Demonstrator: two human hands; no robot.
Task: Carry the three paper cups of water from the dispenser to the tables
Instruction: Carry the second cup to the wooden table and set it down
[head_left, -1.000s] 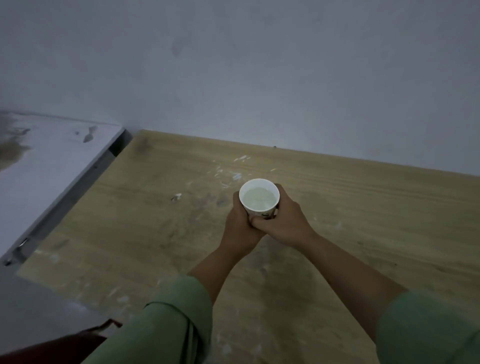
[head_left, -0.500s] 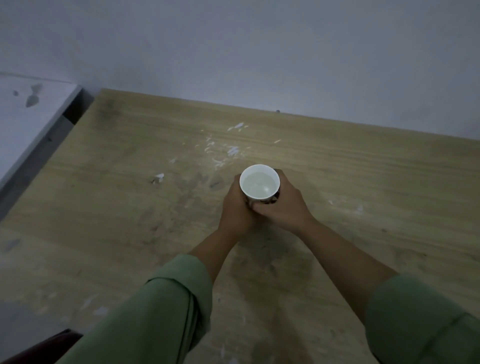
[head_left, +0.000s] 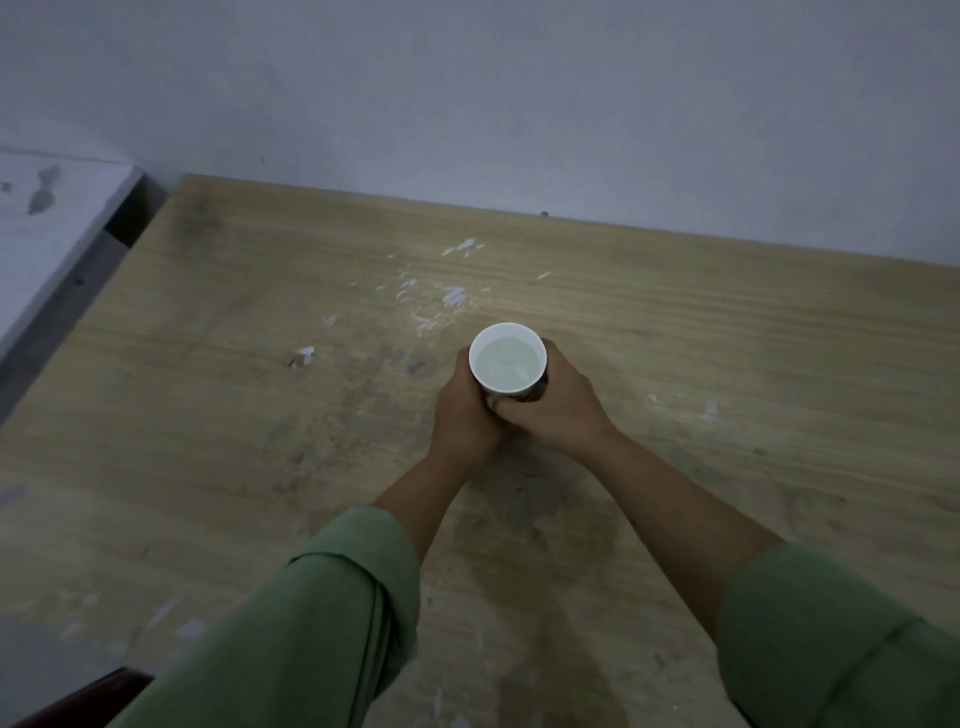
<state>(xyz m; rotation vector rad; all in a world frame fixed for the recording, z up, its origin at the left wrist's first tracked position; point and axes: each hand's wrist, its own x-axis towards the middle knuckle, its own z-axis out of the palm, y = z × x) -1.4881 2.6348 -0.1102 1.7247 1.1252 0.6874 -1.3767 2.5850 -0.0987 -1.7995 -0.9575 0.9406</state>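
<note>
A white paper cup (head_left: 507, 359) filled with water is held upright over the middle of a wooden table (head_left: 218, 415). My left hand (head_left: 464, 415) wraps its left side and my right hand (head_left: 556, 410) wraps its right side, fingers overlapping below the rim. Both hands hide the cup's lower wall and base, so I cannot tell whether it rests on the tabletop. Only this one cup is in view, and the dispenser is out of sight.
The table's far edge meets a plain grey wall (head_left: 519, 104). A white-topped table (head_left: 47, 223) stands to the left across a narrow gap. White paint flecks (head_left: 447, 296) mark the wood beyond the cup. A dark reddish object (head_left: 78, 701) shows at the bottom left corner.
My view has moved in over the wooden table and the white table has slid left. Both hands keep the same grip on the cup.
</note>
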